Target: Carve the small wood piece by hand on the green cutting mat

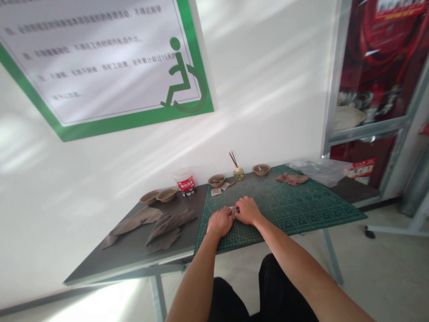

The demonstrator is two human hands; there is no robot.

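Observation:
My left hand (220,222) and my right hand (247,210) meet over the green cutting mat (284,210). Between their fingertips is a small pale grey-white piece (233,209), its kind too small to make out. Both hands have their fingers bent and closed on it, the left from one side and the right from the other. Just beyond them, flat pale squares (216,192) lie on the mat beside a small brown bowl (216,180) with small bits in it.
Two brown bowls (166,195), a red-labelled jar (185,182) and crumpled grey-brown cloths (169,228) are on the left. A small bottle with dark sticks (238,173), another bowl (261,170), a pinkish-brown cloth (292,179) and clear plastic (321,169) line the back.

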